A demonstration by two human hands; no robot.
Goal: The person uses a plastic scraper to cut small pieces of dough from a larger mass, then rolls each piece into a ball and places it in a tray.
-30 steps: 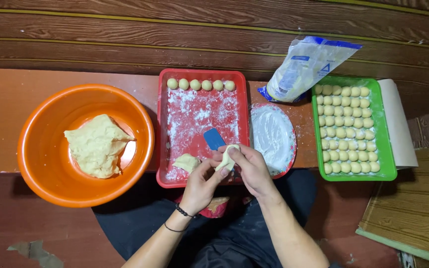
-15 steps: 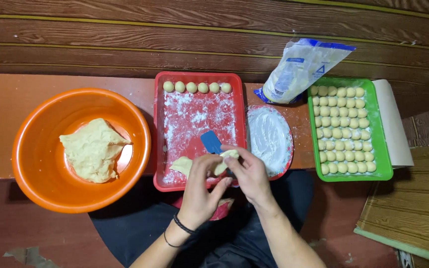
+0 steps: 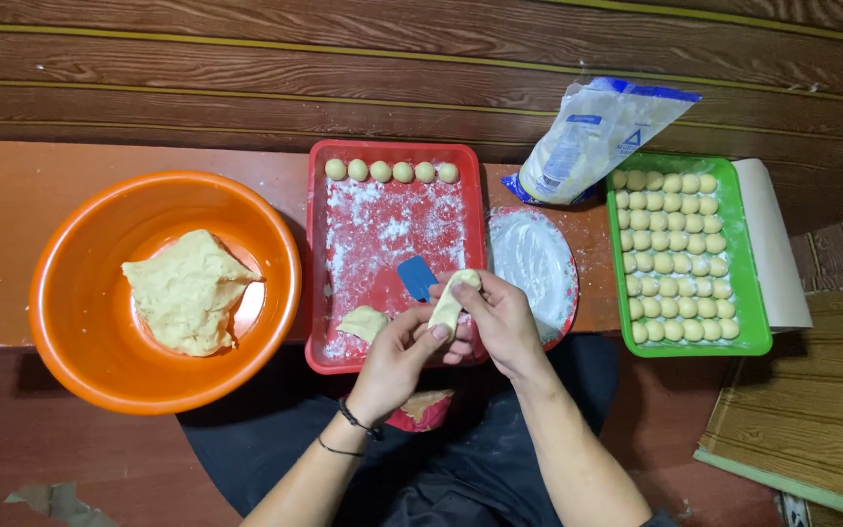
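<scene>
Both hands hold a stretched strip of pale yellow dough [image 3: 451,299] over the near edge of a floured red tray [image 3: 329,161]. My left hand [image 3: 397,356] pinches its lower end and my right hand [image 3: 500,322] grips its upper end. On the tray lie a small lump of dough [image 3: 363,322], a blue scraper [image 3: 418,277] and a row of several dough balls [image 3: 392,172] along the far edge.
An orange bowl [image 3: 80,361] at the left holds a big mass of dough [image 3: 187,291]. A flour-dusted plate [image 3: 537,260], a flour bag [image 3: 597,137] and a green tray [image 3: 748,254] full of dough balls [image 3: 675,254] lie to the right. A small red container [image 3: 423,410] sits in my lap.
The dough piece between my hands has been pulled longer into a strip. My hands have stayed over the tray's near edge.
</scene>
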